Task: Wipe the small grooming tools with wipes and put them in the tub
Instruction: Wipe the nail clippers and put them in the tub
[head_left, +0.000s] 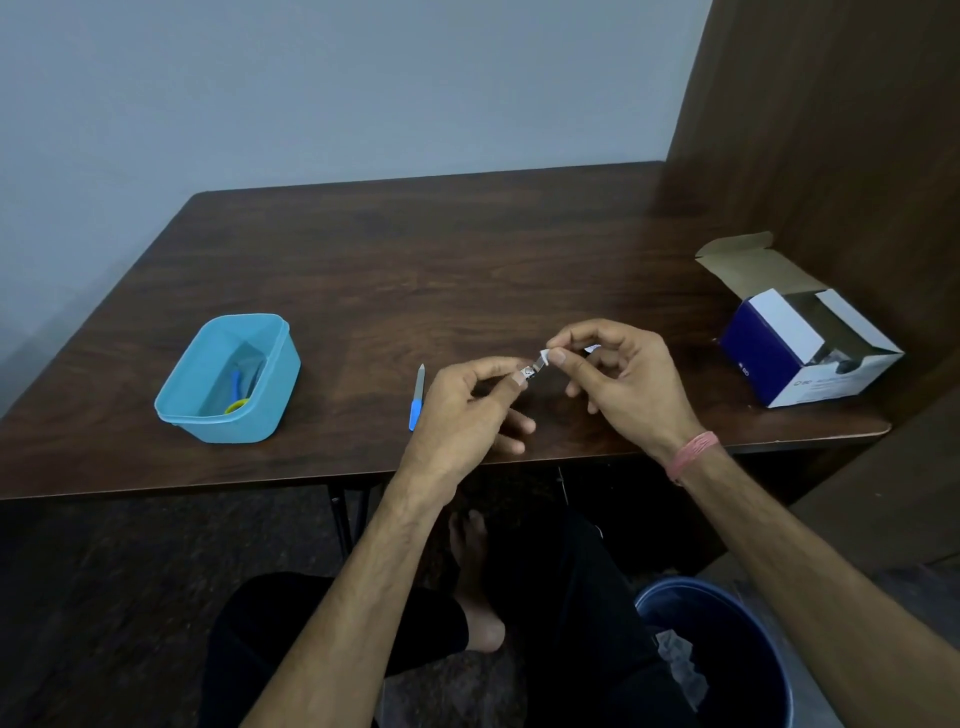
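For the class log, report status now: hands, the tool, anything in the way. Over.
Left hand pinches small metal tool; right hand pinches wipe on its tip. Blue-handled file waits on table; tub already holds tools. Path to tub unobstructed.

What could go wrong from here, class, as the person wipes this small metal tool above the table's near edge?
1. The left hand pinches the small metal tool only at its tip; it might slip and fall past the table edge.
2. The nail file beside that hand could get knocked.
3. The tub sits far left, so carrying risks a drop.
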